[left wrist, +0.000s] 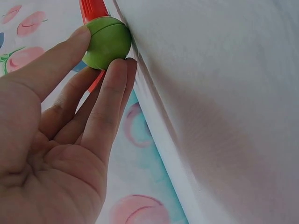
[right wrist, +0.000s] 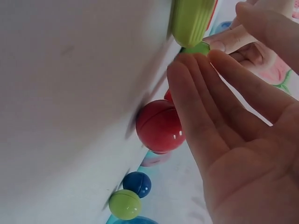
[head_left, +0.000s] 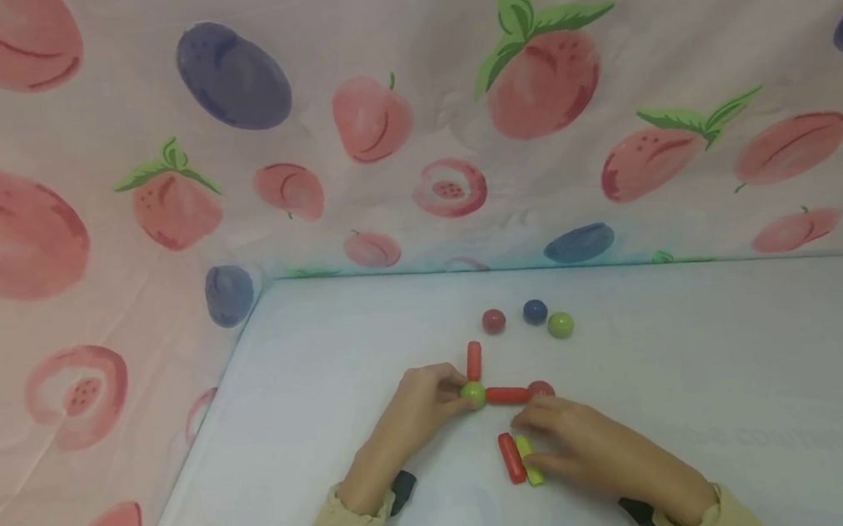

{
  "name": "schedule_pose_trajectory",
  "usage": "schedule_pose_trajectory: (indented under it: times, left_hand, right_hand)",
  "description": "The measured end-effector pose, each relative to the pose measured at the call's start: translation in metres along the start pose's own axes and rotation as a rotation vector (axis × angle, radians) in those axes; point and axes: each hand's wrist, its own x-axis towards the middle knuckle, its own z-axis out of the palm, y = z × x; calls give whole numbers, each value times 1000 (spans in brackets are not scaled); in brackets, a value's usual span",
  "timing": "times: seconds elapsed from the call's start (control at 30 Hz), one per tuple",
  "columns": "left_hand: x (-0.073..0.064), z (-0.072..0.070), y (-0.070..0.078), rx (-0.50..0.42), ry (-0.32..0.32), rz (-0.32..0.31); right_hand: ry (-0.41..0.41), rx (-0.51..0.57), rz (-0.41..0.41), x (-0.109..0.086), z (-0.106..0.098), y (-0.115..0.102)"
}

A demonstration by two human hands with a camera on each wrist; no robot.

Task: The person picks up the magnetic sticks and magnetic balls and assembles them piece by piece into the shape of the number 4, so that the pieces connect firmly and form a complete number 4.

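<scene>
My left hand (head_left: 418,401) pinches a green ball (head_left: 474,394) between thumb and fingertips. One red rod (head_left: 474,361) points away from that ball toward the back, and a second red rod (head_left: 507,395) runs right to a red ball (head_left: 541,389). In the right wrist view the red ball (right wrist: 160,126) lies beside the outstretched fingers of my right hand (right wrist: 243,126). That hand hovers over a yellow-green rod (head_left: 529,461), thumb tip right by its edge, fingers nearly straight. Just left of it lies a loose red rod (head_left: 511,458).
Farther back on the white table (head_left: 308,340) sit a red ball (head_left: 493,321), a blue ball (head_left: 534,311) and a yellow-green ball (head_left: 561,324). Fruit-print cloth (head_left: 342,44) hangs behind the table and along its left side.
</scene>
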Motion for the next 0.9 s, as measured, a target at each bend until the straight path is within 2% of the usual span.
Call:
schedule_pose_trajectory:
  times: [0.4,0.9]
  left_hand:
    - [0,0,-2,0,1,23]
    - [-1,3,-3,10,14,14]
  right_hand:
    - [-48,79,40,0,9,5]
    - [29,109,137,6,15,0]
